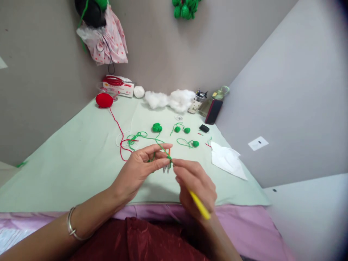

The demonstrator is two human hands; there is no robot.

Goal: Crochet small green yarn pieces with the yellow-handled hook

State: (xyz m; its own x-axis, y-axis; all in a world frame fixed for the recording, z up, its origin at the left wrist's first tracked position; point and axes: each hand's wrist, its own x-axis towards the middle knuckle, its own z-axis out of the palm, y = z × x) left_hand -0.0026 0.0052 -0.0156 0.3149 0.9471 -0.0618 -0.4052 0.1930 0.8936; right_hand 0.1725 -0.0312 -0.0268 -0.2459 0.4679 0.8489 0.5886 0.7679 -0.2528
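My left hand [137, 165] is closed, pinching a small bit of green yarn work [169, 159] between thumb and fingers. A strand of green yarn [160, 143] passes over its fingers and back to a small green yarn ball [157, 127]. In my right hand [197, 181] is a crochet hook [199, 204] with a yellow handle, its tip meeting the green work. Beneath my fingers lie small scissors [166, 169] with orange handles, partly hidden. Loose green yarn is tangled with red yarn [122, 145] left of my hands.
Small green crocheted balls [186, 130] with yarn tails lie ahead on the right. White stuffing [181, 100], a white yarn ball [139, 91] and a red yarn ball [104, 100] stand at the back. A phone [214, 112] leans near a bottle; white paper [228, 159] lies at right.
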